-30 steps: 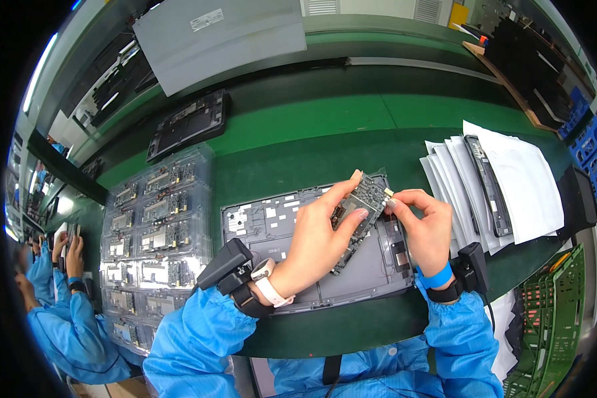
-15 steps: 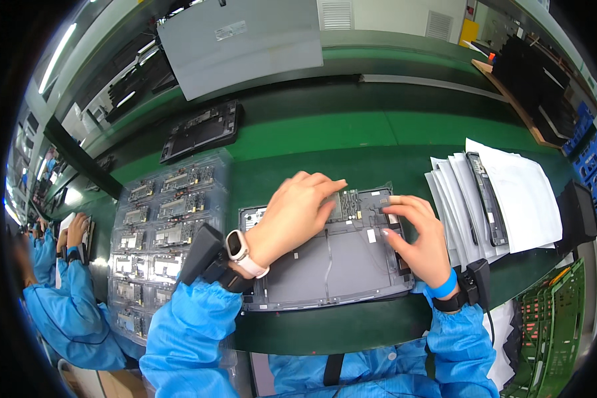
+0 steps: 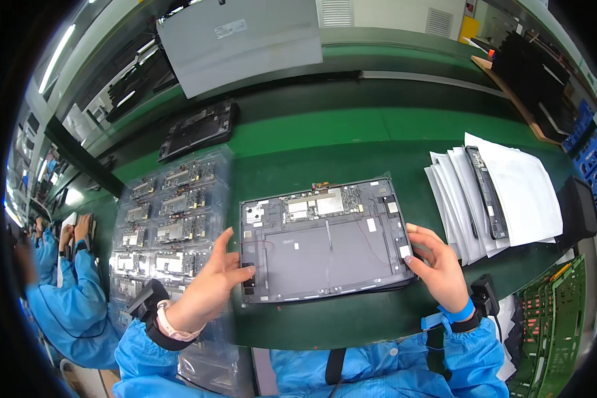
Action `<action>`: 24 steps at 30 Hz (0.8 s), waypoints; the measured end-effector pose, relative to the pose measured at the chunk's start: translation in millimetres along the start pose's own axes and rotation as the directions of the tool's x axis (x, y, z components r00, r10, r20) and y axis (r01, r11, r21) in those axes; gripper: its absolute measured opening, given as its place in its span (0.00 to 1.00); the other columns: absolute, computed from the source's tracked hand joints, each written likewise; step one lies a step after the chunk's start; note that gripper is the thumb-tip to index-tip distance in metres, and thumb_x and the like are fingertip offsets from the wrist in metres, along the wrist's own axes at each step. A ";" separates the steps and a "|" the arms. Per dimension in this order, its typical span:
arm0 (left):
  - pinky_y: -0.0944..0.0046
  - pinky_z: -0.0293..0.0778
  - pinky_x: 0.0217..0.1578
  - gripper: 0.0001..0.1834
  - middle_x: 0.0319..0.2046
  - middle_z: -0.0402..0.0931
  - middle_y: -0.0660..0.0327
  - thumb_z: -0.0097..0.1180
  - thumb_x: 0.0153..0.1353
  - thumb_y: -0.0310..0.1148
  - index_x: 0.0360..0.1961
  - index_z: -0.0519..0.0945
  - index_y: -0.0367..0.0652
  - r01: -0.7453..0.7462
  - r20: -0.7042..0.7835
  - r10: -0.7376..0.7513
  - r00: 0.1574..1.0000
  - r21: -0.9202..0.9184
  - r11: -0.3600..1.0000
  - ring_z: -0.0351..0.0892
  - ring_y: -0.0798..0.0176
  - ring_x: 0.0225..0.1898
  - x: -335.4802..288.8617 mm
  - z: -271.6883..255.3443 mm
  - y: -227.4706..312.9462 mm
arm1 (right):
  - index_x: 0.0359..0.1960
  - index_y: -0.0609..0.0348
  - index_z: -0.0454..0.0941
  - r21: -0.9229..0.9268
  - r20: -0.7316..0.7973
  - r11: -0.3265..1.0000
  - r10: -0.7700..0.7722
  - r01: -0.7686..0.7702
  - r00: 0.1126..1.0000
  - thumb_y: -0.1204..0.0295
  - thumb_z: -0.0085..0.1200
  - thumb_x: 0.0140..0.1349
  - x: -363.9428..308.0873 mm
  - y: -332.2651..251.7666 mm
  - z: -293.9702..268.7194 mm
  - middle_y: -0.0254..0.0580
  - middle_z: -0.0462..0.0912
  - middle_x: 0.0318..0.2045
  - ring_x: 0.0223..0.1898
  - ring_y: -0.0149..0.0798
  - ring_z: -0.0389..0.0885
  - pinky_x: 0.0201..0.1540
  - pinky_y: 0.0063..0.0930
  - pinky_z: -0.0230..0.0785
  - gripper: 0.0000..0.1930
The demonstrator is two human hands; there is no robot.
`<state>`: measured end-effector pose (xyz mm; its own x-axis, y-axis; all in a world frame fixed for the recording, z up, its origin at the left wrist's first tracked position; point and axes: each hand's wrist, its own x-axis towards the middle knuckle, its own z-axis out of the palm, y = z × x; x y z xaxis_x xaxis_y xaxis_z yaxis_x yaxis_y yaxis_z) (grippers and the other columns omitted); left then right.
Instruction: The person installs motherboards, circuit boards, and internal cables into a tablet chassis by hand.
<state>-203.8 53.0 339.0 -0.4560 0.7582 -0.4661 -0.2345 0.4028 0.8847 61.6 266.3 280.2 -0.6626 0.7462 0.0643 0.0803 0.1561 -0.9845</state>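
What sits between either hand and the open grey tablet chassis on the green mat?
Nothing visible. The left hand touches the left edge of the flat grey open tablet chassis; the right hand rests fingers on its right edge. The clear plastic tray of circuit boards lies off to the left, the white sheet stack off to the right.

Bright, even overhead lighting; a fluorescent strip (image 3: pixel 54 58) glows at upper left. Shadows soft and faint on the green desk (image 3: pixel 351 142). Mild glare on the clear plastic tray (image 3: pixel 172 219). Centre sharp; strong fisheye bending and black vignette at rim; far-left person (image 3: pixel 60 292) blurred.
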 end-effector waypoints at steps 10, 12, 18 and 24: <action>0.51 0.69 0.51 0.36 0.55 0.63 0.47 0.40 0.59 0.15 0.68 0.47 0.46 -0.287 -0.064 0.280 0.958 -0.267 0.920 0.71 0.55 0.51 34.7 8.3 58.6 | 0.63 0.66 0.59 0.507 -0.031 0.862 0.009 0.008 0.999 0.72 0.43 0.67 15.8 -45.6 -18.4 0.41 0.64 0.62 0.59 0.34 0.65 0.59 0.28 0.58 0.24; 0.44 0.70 0.49 0.33 0.56 0.62 0.46 0.39 0.61 0.17 0.67 0.48 0.45 -0.316 -0.043 0.322 0.946 -0.341 0.885 0.72 0.52 0.51 76.6 3.1 62.9 | 0.63 0.65 0.59 0.397 -0.113 0.910 -0.080 0.119 0.990 0.73 0.44 0.65 10.3 -60.3 -22.3 0.44 0.61 0.63 0.63 0.38 0.61 0.61 0.32 0.57 0.25; 0.36 0.64 0.52 0.31 0.53 0.65 0.47 0.41 0.60 0.17 0.65 0.53 0.43 -0.359 -0.223 0.289 0.931 -0.414 0.837 0.70 0.49 0.53 186.2 25.4 87.5 | 0.55 0.65 0.69 -0.812 -0.206 0.568 -0.496 0.136 0.844 0.82 0.49 0.47 -42.8 -87.6 -90.8 0.55 0.69 0.58 0.63 0.52 0.63 0.63 0.43 0.54 0.28; 0.32 0.64 0.50 0.35 0.55 0.59 0.45 0.46 0.54 0.19 0.64 0.52 0.44 -0.535 -0.360 0.414 0.836 -0.369 0.760 0.66 0.43 0.53 316.8 58.7 94.4 | 0.49 0.51 0.76 -0.887 -0.224 0.456 -0.300 -0.067 0.927 0.85 0.49 0.50 -56.5 -24.9 -164.5 0.41 0.77 0.52 0.59 0.44 0.69 0.63 0.52 0.51 0.23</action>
<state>-319.9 361.3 274.5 -0.7871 0.6165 -0.0216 -0.2513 -0.2884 0.9239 219.5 326.7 327.9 -0.4717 0.7902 0.3914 0.7416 0.5956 -0.3087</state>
